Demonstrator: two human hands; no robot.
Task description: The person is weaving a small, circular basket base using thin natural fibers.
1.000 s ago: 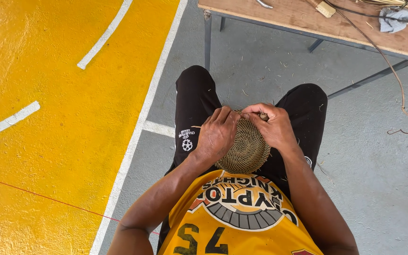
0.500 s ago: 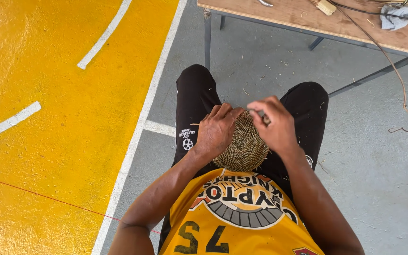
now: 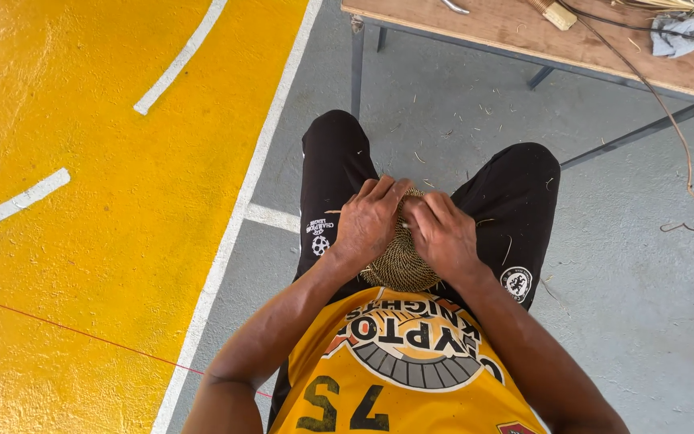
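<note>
Two hands | left hand point(image 3: 369, 219), right hand point(image 3: 443, 235) | clasping woven disc point(image 3: 399, 265) | on lap

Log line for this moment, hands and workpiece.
left hand: gripping woven disc | right hand: pinching its top edge | disc: in lap

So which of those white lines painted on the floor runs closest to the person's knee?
The long straight white line edging the yellow floor; its short branch nearly reaches the left knee. The curved line and short stripe lie farther left, inside the yellow.
</note>
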